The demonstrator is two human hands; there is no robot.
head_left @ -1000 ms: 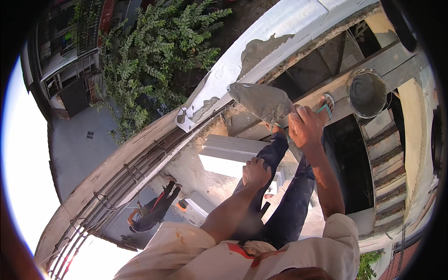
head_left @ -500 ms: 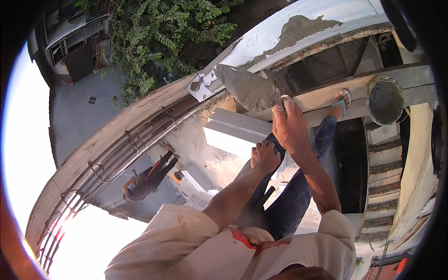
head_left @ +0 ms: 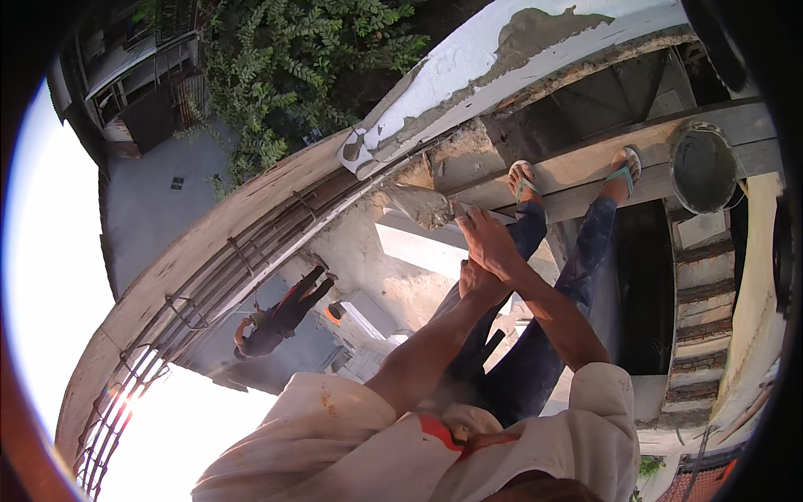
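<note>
My right hand (head_left: 488,239) is closed round the handle end of a trowel (head_left: 421,206), whose grey, mortar-smeared blade points left. It hangs above the white blocks, below the white end of the parapet wall (head_left: 435,84), and touches neither that I can see. The blade looks tilted. My left hand (head_left: 478,281) is curled closed right below the right one, against its wrist. Its fingers are partly hidden, so what they hold, if anything, does not show. Wet grey mortar (head_left: 535,38) covers part of the wall face.
I stand in sandals on wooden planks (head_left: 577,180) high up. A bucket of mortar (head_left: 703,167) sits on them at the right. Bare rebar (head_left: 238,247) runs along the left edge. White blocks (head_left: 422,238) lie below; another person (head_left: 280,322) is far down.
My right hand and the trowel have come down and left, away from the wall's end, and the blade has turned. My hands now meet. A sandalled foot the trowel hid now shows.
</note>
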